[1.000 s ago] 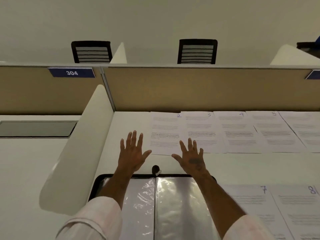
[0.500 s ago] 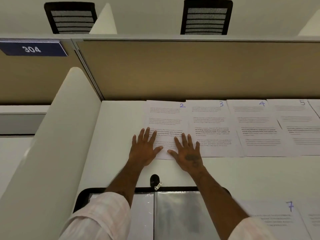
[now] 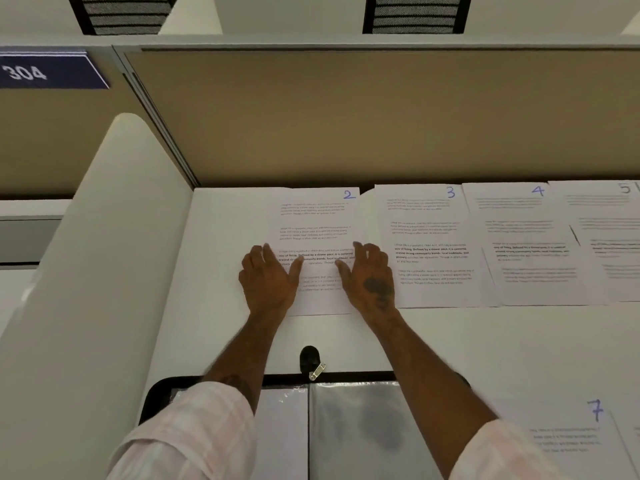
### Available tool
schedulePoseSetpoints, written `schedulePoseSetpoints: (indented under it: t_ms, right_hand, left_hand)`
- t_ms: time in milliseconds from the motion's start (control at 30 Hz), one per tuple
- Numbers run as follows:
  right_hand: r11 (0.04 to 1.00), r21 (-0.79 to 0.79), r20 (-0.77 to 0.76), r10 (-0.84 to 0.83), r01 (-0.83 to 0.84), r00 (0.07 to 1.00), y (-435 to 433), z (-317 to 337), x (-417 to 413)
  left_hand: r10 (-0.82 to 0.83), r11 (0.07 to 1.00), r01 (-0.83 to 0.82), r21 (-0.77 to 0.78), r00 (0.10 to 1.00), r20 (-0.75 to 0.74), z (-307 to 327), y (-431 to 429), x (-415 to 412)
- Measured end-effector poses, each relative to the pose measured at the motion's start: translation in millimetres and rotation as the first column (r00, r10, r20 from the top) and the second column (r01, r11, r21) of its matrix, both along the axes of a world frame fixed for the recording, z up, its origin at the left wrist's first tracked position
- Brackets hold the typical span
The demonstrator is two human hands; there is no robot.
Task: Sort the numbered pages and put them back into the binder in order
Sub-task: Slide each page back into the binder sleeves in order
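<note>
Page 2 (image 3: 317, 220), a printed sheet with a blue handwritten number, lies at the left end of a row at the back of the white desk (image 3: 225, 341). My left hand (image 3: 268, 280) grips its left edge and my right hand (image 3: 370, 275) grips its right edge, thumbs on top of the paper and fingers curled at the sides. Pages 3 (image 3: 429, 237), 4 (image 3: 530, 244) and 5 (image 3: 609, 237) continue the row to the right. The open black binder (image 3: 156, 396) with clear plastic sleeves (image 3: 353, 431) lies at the near edge under my forearms. Page 7 (image 3: 571, 438) lies to the binder's right.
A tan cubicle partition (image 3: 381, 116) stands right behind the row of pages. A white rounded divider (image 3: 97, 254) closes off the desk's left side. A black tab with a metal clip (image 3: 311, 362) sits at the binder's top edge. Chair backs show beyond the partition.
My hands moved from flat on the lower part of page 2 out to its side edges, and the fingers curled. A gap has opened between pages 2 and 3. The view has moved closer.
</note>
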State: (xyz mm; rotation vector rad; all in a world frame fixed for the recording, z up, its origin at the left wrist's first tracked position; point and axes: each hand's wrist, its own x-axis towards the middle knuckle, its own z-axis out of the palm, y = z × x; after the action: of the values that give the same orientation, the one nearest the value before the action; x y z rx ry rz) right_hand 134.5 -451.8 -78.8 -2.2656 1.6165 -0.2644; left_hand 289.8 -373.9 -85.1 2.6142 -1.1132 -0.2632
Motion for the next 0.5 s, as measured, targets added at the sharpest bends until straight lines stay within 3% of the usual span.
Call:
schedulePoseSetpoints:
  t_ms: [100,367,500]
  right_hand:
    - [0.989,0.111,0.030,-0.100,0.096,0.995,-19.2,4.0,10.1]
    - [0.859,0.416,0.218,-0.415,0.300,0.884,-36.1,4.0,23.2]
    - [0.815,0.510,0.298,-0.467,0.274,0.833,-34.7,4.5,14.2]
  left_hand:
    - [0.195,0.979,-0.193,0.059,0.981,-0.019,8.5,-16.3,-1.6]
    - [0.208,0.977,-0.204,0.056,0.974,-0.093,8.8,-28.9,-4.2]
    - [0.232,0.968,-0.249,-0.018,0.924,-0.304,9.7,-26.0,-1.0]
